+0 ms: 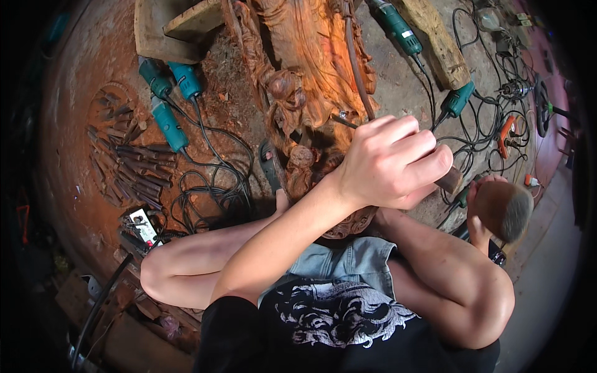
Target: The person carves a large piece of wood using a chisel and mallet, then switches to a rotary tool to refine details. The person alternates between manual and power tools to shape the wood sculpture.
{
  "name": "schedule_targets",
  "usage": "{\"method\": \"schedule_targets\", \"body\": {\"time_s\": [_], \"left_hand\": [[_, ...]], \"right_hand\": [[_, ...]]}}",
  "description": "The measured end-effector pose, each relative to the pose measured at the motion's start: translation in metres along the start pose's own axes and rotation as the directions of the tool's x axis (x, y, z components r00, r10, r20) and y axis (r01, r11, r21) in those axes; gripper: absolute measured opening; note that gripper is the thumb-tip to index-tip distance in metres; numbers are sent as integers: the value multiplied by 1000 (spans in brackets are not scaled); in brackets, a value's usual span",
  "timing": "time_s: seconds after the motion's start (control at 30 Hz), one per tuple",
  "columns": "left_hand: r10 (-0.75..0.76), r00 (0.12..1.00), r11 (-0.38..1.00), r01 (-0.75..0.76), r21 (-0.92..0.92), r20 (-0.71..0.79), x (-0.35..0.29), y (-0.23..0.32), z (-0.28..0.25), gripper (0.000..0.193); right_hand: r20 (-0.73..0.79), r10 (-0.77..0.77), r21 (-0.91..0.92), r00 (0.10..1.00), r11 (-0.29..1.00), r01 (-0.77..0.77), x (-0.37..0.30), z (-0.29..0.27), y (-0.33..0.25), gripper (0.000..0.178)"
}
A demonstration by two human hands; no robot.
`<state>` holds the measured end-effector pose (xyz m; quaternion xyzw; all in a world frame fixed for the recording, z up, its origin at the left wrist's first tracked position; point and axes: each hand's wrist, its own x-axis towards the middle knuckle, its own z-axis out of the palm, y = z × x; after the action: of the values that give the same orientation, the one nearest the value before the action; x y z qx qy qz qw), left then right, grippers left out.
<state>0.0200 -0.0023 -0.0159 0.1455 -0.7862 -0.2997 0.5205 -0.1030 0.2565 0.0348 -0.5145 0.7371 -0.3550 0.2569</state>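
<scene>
My left hand [392,161] is wrapped round a carving chisel, reaching across in front of me. The butt of the chisel's handle [449,180] sticks out on the right of the fist. On the other side, its dark metal shaft [344,122] points left to the reddish-brown wood carving [311,68]; I cannot tell whether the tip touches the wood. The carving has flowing folds and rounded figures, and its near end lies between my legs. My right hand [477,214], partly hidden, grips a wooden mallet [502,208] above my right knee, apart from the chisel's butt.
Many loose chisels [134,165] lie on the dusty floor at left. Teal power tools [168,124] with tangled black cords lie beside them. Another teal grinder [398,28] and a wooden beam [438,43] are at far right. A white power strip [144,227] sits near my left knee.
</scene>
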Motion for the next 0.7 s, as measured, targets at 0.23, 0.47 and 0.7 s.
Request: {"method": "schedule_targets", "body": {"time_s": [0.23, 0.47, 0.7], "left_hand": [[-18, 998, 999, 16, 29, 65, 1, -5, 1, 39], [-35, 988, 992, 16, 124, 153, 4, -3, 0, 37], [-30, 973, 968, -29, 250, 229, 0, 43, 8, 41]], "right_hand": [[-112, -39, -51, 993, 998, 34, 19, -14, 30, 73], [-305, -46, -126, 951, 992, 8, 49, -36, 100, 73], [-312, 174, -147, 934, 962, -228, 60, -26, 79, 65]]}}
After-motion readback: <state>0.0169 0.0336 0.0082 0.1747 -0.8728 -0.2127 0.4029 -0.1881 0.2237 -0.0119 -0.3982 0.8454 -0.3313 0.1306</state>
